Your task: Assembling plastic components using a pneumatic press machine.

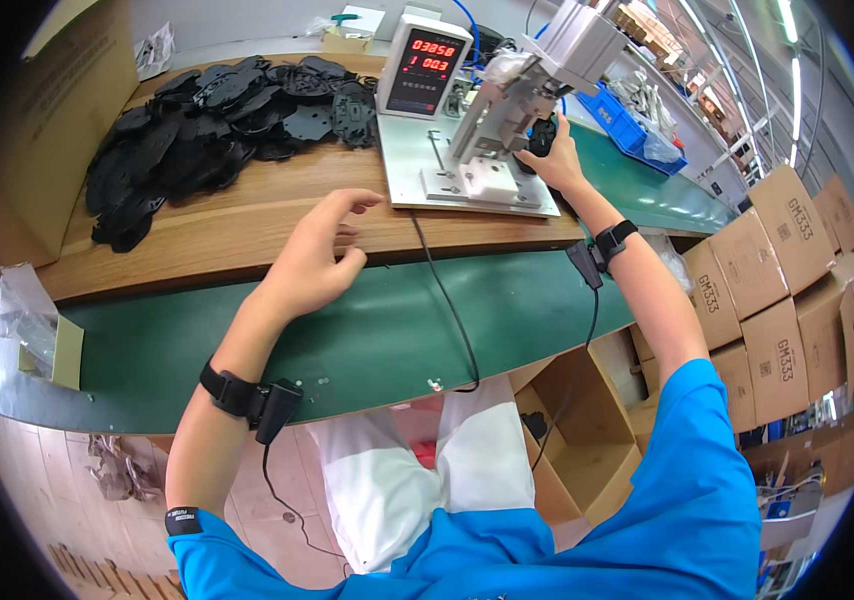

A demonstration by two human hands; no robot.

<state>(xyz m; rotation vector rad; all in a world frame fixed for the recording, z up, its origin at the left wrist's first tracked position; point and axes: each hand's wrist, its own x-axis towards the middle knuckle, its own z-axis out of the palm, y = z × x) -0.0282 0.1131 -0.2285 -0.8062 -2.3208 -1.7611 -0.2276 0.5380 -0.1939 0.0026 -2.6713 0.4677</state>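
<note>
My left hand (pixel 317 255) hovers over the front edge of the wooden board, its fingers loosely bent and apart, with nothing in it. At the right side of a metal bench press (pixel 492 125), my right hand (pixel 559 160) has thumb and fingers around a black plastic part (pixel 543 136), mostly hidden by the hand and press. Under the press head, a white block fixture (pixel 489 180) is bolted to the silver base plate (pixel 402 170). On that plate stands a white control box (pixel 425 65) with lit red digits. A heap of flat black plastic parts (pixel 187 130) lies left of the press.
A tall cardboard box (pixel 57 140) walls off the left of the wooden board (pixel 247 225). A blue bin (pixel 632 130) sits at the right on the green table (pixel 387 310). Stacked cartons (pixel 767 290) stand right, an open carton (pixel 577 430) below. A black cable (pixel 437 275) crosses the table.
</note>
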